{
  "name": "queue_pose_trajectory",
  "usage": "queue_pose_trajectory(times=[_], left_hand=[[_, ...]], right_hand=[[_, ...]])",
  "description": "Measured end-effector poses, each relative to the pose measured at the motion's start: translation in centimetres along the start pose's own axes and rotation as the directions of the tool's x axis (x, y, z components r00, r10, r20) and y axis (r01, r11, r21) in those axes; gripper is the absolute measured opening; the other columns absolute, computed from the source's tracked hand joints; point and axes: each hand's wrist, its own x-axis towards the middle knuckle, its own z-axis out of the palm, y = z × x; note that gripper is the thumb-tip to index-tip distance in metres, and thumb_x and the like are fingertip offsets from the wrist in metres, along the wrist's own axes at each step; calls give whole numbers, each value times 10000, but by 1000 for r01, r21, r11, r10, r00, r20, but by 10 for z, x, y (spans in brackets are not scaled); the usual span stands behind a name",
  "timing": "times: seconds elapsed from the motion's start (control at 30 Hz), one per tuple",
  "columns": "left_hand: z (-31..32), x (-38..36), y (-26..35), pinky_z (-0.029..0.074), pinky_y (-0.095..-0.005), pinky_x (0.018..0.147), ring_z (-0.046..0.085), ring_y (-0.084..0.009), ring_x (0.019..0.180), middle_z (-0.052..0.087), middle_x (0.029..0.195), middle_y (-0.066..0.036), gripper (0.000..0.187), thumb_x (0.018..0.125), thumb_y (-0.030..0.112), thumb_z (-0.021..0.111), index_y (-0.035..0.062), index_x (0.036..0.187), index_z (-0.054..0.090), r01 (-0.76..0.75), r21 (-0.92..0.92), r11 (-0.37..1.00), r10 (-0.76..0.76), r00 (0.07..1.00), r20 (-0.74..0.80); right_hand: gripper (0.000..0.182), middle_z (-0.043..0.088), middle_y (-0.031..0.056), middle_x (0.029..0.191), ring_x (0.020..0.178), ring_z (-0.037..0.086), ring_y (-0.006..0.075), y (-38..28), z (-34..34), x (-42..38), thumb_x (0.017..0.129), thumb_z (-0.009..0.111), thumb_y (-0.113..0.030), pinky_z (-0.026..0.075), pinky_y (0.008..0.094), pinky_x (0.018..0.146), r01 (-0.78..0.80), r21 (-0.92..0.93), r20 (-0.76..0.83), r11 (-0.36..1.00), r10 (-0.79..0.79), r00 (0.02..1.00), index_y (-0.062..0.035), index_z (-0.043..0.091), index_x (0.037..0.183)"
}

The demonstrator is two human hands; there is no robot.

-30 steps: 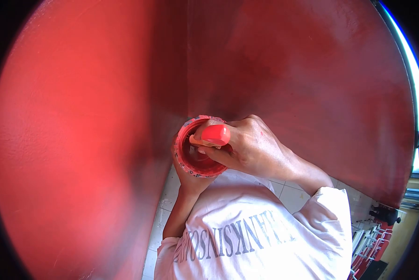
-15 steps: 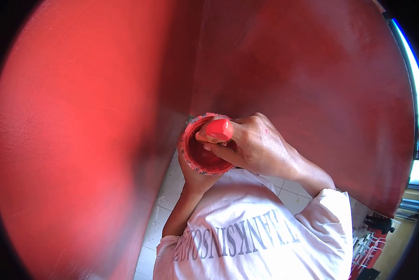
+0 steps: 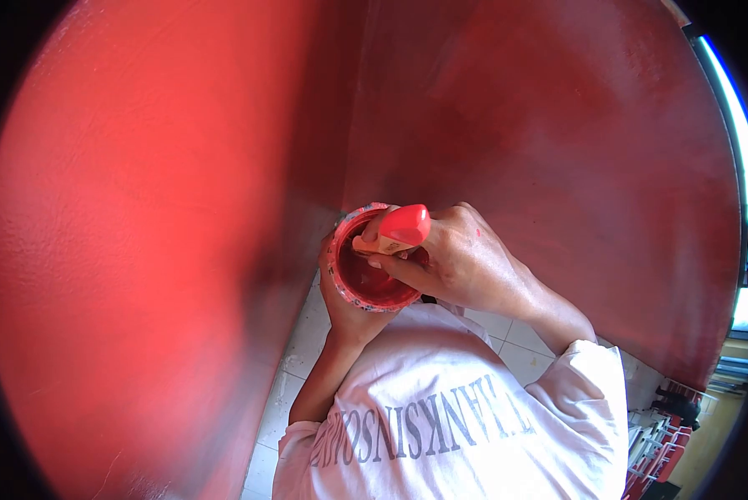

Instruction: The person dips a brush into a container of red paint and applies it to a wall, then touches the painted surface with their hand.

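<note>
My left hand (image 3: 340, 304) is wrapped round a paint pot (image 3: 338, 271), supporting it from the left and below. Red paint (image 3: 380, 283) shows inside, and the pot's rim is smeared and speckled. Over the opening, my right hand (image 3: 453, 254) grips a paintbrush (image 3: 405, 225) with a red-ended handle and a bare wooden part. The brush points down into the pot, its handle leaning to the right. I cannot see the bristles, which are hidden by the fingers and the pot.
A glossy red wall (image 3: 140, 233) stands close on the left and meets a darker red wall (image 3: 540, 167) in a corner ahead. White floor tiles (image 3: 295, 358) lie below. White metal frames (image 3: 661, 442) are at the lower right, near a bright opening (image 3: 736, 142).
The brush handle's red end has swung to the right and slightly up, so it leans more. My left hand and the pot have barely shifted.
</note>
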Motion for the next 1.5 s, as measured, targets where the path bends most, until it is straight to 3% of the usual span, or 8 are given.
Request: queue_pose_trajectory(times=[0.23,0.47,0.6,0.83,0.93,1.0,1.13,1.5], left_hand=[[3,2,19,454,-356,941,567,-210,1081,568,1179,-118,798,587,121,872,8,1256,452,-134,126,983,144,987,-77],[-2,1,48,458,-384,928,575,-253,1072,568,1173,-135,820,574,161,895,15,1236,434,-191,173,966,203,978,-55],[-5,-2,47,455,-386,930,568,-261,1082,557,1183,-138,834,564,169,897,14,1242,437,-170,194,966,180,983,-36],[3,-4,47,457,-386,931,557,-260,1099,554,1182,-139,831,558,167,897,21,1238,442,-113,120,986,116,993,-17],[0,-6,51,459,-383,929,560,-254,1093,561,1174,-130,808,558,146,892,37,1231,459,-87,173,981,96,994,-46],[-10,-9,8,472,-391,914,560,-239,1094,555,1188,-111,802,566,95,873,49,1249,455,77,-127,989,-84,995,-46],[-25,-14,-37,484,-423,911,543,-254,1126,522,1243,-112,836,583,35,850,45,1297,414,406,-518,752,-424,901,91],[-13,1,9,482,-392,910,557,-229,1087,540,1205,-108,829,566,60,869,40,1269,431,69,-18,997,-70,997,-23]], right_hand=[[193,684,83,893,787,682,156,-18,-26,-17,818,679,-31,550,264,633,-169,506,-186,846,298,936,3,573,976],[347,675,111,964,726,684,158,29,-10,-43,906,600,-230,450,218,375,-155,967,-15,202,652,758,-46,474,1172],[309,656,73,1050,787,671,151,18,-4,-48,926,555,-269,488,231,474,-135,977,209,-164,619,757,-95,479,1169],[421,593,44,1003,841,618,132,-21,-57,-52,814,690,-66,497,257,548,100,985,-166,141,598,784,-87,439,1152],[431,582,56,1003,851,616,127,-48,-101,-35,775,713,0,527,277,606,187,770,-503,611,400,766,-65,461,1119],[312,617,73,913,794,645,158,-46,-106,-12,690,748,68,545,285,645,288,-59,-784,956,-223,579,-40,602,944],[296,647,80,850,785,645,231,-64,-148,27,655,766,-70,539,317,636,317,-745,-389,587,-769,508,-105,661,929],[306,503,21,818,799,551,171,-41,-179,74,652,669,-144,525,358,805,266,-932,-87,247,-863,498,-142,700,956]])
